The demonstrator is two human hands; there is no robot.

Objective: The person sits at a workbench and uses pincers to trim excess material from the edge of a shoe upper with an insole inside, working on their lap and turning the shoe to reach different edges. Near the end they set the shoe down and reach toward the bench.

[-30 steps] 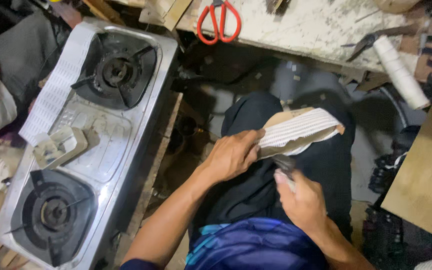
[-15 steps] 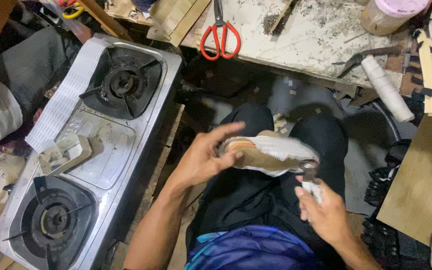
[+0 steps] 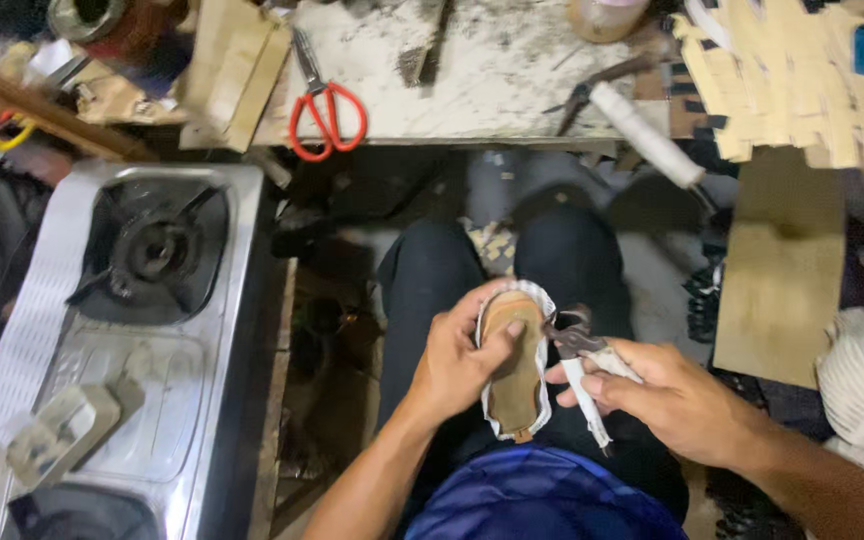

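Observation:
Over my lap, my left hand (image 3: 455,362) grips a shoe upper on a last (image 3: 514,372), sole side up: a tan insole ringed by white fabric. My thumb lies across the insole. My right hand (image 3: 667,398) holds pincers (image 3: 582,362) with white-wrapped handles. Their dark metal jaws touch the white fabric at the shoe's right edge. My knees in dark trousers are under both hands.
A steel two-burner gas stove (image 3: 132,330) stands at the left. The stained workbench (image 3: 492,70) ahead carries red-handled scissors (image 3: 327,105), a white roll (image 3: 646,135) and woven tan strips (image 3: 792,80). A cardboard sheet (image 3: 780,270) leans at the right.
The shoe has been turned from lying sideways with ribbed white fabric showing to lengthwise with the insole up. The pincers moved up to its right edge. The view shifted right.

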